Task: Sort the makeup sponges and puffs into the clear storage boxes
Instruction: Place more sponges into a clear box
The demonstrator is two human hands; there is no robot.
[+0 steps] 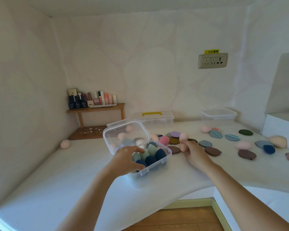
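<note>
A small clear storage box [158, 165] with its lid raised stands on the white table and holds several green and dark blue egg-shaped sponges [150, 153]. My left hand [126, 160] grips the box's near-left corner, fingers over the rim. My right hand [194, 153] lies just right of the box and pinches a pale pink sponge [183, 147]. Loose sponges and flat puffs [213, 151] in pink, purple, blue, brown and green lie scattered to the right.
A clear case with a yellow handle [154, 118] and an open clear tub [218, 114] stand by the back wall. A wooden shelf [96, 109] with cosmetics sits at back left. One pink sponge [65, 144] lies by the left wall. The table edge runs near right.
</note>
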